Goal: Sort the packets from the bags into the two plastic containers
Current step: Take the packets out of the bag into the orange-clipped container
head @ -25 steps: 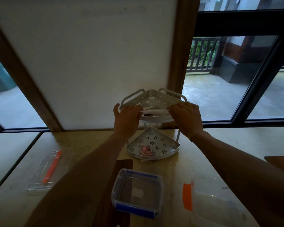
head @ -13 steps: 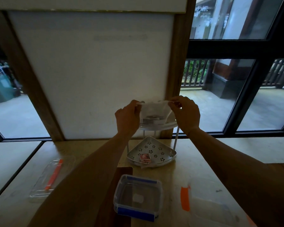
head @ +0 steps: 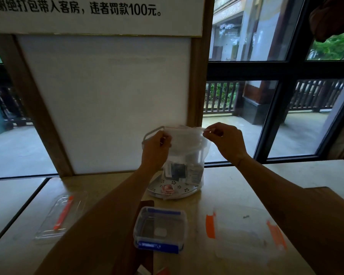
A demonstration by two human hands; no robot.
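I hold a clear plastic bag [head: 187,147] up in front of the white two-tier rack [head: 179,192]. My left hand [head: 157,147] pinches its top left corner and my right hand [head: 224,139] pinches its top right corner. Dark and pale packets [head: 182,172] hang in the bag's bottom. A small red packet [head: 167,189] lies on the rack's lower shelf. On the table near me stand a clear container with blue clips [head: 160,229] and, to its right, a clear container with orange clips [head: 244,233].
A clear lid with an orange clip [head: 62,215] lies on the table at the left. A dark brown board [head: 145,205] sits under my left forearm. A white signboard and window frames stand behind the rack.
The bag came off the rack's upper shelf and now hangs lower and stretched wide between my hands. The camera has tilted upward.
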